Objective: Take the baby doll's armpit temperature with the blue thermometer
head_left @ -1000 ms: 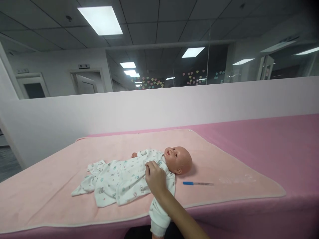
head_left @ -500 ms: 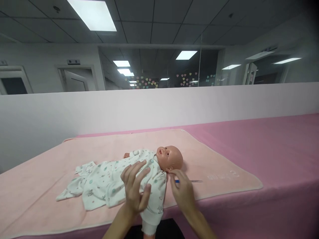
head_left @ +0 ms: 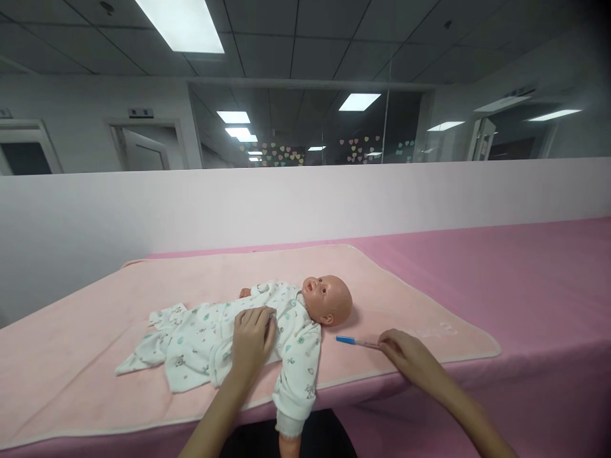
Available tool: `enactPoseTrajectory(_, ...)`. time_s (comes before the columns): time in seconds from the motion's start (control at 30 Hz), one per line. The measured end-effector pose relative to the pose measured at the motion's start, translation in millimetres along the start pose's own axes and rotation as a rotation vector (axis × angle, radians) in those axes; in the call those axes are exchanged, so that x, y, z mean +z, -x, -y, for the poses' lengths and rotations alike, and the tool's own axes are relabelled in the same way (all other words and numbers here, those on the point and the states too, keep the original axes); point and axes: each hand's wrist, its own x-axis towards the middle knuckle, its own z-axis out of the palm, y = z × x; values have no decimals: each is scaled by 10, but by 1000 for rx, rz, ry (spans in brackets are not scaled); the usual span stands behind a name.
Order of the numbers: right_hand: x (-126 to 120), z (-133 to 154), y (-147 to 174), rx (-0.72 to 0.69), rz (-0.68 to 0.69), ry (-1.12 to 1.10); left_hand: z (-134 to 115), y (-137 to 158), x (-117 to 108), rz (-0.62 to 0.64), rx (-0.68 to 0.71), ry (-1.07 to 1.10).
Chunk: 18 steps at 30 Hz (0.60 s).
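A baby doll (head_left: 329, 299) lies on its back on a peach blanket (head_left: 372, 273), head to the right, one arm hanging over the near edge. It wears a white printed baby gown (head_left: 298, 346). My left hand (head_left: 252, 334) is on the doll's chest, fingers curled together and closed on the gown's front; the fingertips are partly hidden. My right hand (head_left: 405, 350), to the right of the head, pinches the right end of a slim blue-capped stick (head_left: 346, 340), like a pen or thermometer, lying on the blanket.
Under the blanket a pink cloth (head_left: 539, 286) covers the table and hangs over its near edge. A low white partition (head_left: 305, 203) runs along the back. Beyond it are a window with heart stickers (head_left: 356, 149) and a partly opened door (head_left: 146, 149).
My right hand has moved right, from beside the doll's ear to the far end of the stick. My left hand has lowered from above the doll onto its chest, its fingers closing.
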Motion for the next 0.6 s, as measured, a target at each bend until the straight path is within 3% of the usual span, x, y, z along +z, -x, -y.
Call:
enactPoseTrajectory(0.13,-384,251,-132,49,53,-157,8,-2,4,-1,-15,8)
enactPoseTrajectory(0.23,-464,427,-272,39,46,-250,12,2,2,-19,-14,16)
enactPoseTrajectory(0.4,-284,577,-409,17,30,-231,8,12,-3,-23,-29,25)
enactPoseTrajectory(0.6,41,448,-352,70,91,-51,-3,26,1,-4,-51,33)
